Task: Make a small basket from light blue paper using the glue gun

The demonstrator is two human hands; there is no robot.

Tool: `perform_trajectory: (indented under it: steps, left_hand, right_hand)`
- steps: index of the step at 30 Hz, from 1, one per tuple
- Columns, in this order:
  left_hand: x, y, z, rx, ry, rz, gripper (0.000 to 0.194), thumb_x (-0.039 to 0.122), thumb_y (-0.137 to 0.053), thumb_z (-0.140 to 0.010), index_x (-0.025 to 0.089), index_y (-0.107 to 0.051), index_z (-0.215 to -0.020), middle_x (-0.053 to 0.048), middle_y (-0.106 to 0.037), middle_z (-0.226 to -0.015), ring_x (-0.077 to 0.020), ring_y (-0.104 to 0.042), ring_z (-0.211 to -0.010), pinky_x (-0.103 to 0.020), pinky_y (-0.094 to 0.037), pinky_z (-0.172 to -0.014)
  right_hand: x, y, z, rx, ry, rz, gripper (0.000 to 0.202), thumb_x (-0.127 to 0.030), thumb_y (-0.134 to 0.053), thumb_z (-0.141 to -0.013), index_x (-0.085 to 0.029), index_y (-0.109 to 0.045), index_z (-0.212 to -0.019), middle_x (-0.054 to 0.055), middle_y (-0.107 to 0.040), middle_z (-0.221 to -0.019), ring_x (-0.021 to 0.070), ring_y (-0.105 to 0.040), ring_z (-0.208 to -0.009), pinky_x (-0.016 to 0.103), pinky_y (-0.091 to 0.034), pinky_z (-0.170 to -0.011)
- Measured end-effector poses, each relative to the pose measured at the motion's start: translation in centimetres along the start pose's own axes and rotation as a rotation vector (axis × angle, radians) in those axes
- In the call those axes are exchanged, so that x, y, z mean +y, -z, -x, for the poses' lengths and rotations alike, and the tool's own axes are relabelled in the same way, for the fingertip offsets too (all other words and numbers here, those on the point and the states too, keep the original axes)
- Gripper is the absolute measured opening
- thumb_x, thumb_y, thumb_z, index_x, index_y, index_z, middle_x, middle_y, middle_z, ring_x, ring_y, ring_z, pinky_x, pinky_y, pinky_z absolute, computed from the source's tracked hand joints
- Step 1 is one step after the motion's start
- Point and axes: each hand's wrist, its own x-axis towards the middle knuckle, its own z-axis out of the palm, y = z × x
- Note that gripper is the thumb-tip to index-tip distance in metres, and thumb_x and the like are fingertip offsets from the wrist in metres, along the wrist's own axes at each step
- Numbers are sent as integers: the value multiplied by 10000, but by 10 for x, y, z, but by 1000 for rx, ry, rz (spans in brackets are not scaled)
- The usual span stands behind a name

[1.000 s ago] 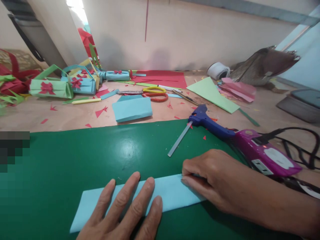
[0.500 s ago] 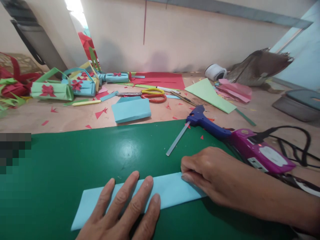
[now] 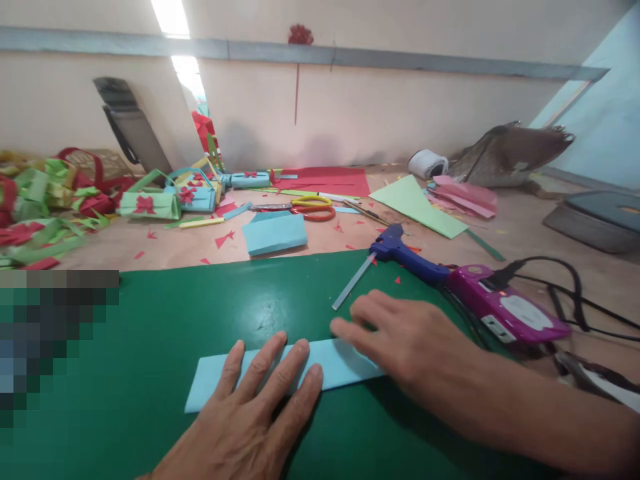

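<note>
Blue folded paper strip (image 3: pixel 345 363): flat on green mat (image 3: pixel 155 327), partly under left hand.
Left hand (image 3: pixel 253 410): flat, fingers spread across strip, same as before.
Right hand (image 3: pixel 415 340): pinch at strip's right part now loosened, fingers apart; contact unclear, blurred.
Strip hold: probably mostly left hand now.

Holding the left hand (image 3: pixel 253 413) palm down, with four fingers (image 3: pixel 289 363) spread and pointing forward. Slanting the bare right forearm (image 3: pixel 520 407) in from the lower right, bending the right hand (image 3: pixel 403 340) loosely, back upward, with fingertips (image 3: pixel 343 328) slightly parted and directed leftward.
</note>
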Motion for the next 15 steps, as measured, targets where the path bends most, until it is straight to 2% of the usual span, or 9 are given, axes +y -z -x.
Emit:
perform_trajectory:
  steps: [1, 3, 4, 7, 10, 15]
  left_hand:
    - [0, -3, 0, 73, 10, -15, 505, 413, -361, -913, 215, -357, -1377, -101, -427, -1392, -326, -371, -1252, -504, -387, -956]
    - [2, -10, 0, 53, 23, -25, 531, 405, -357, -913, 216, -297, -1405, -105, -382, -1421, -346, -359, -1252, -539, -392, -937]
    - [3, -14, 0, 24, 34, -21, 538, 391, -357, -912, 215, -274, -1413, -110, -381, -1421, -355, -366, -1242, -555, -400, -923]
    - [5, -19, -3, -15, 67, -4, 547, 363, -381, -902, 229, -255, -1417, -130, -432, -1375, -386, -404, -1200, -613, -413, -871]
    - [8, -14, -7, -48, 75, -14, 512, 356, -385, -915, 256, -275, -1405, -143, -463, -1340, -382, -433, -1182, -625, -425, -849]
    - [15, -7, -7, 7, 129, -137, 457, 338, -432, -913, 315, -348, -1362, -123, -491, -1315, -373, -449, -1182, -603, -463, -827]
  right_hand:
    - [-4, -1, 3, 47, 96, 35, 251, -115, -520, -805, -183, -544, -1046, 52, -604, -826, 189, -552, -708, 280, -360, -568]
    - [-11, -4, 8, 125, 218, 116, 223, -108, -448, -829, -159, -545, -1024, 56, -595, -799, 193, -550, -691, 297, -380, -571]
    - [-13, -6, 10, 137, 234, 158, 236, -91, -421, -830, -155, -544, -1022, 59, -598, -799, 191, -553, -689, 297, -387, -567]
    - [-18, -13, 15, 240, 214, 251, 269, -54, -389, -804, -169, -549, -987, 38, -606, -732, 177, -559, -634, 290, -400, -547]
    - [-24, -17, 20, 335, 179, 326, 270, -81, -370, -801, -163, -562, -972, 44, -609, -674, 192, -573, -610, 301, -408, -513]
    - [-34, -13, 24, 334, 151, 399, 279, -47, -398, -799, -169, -579, -972, 36, -647, -690, 192, -610, -615, 303, -448, -510]
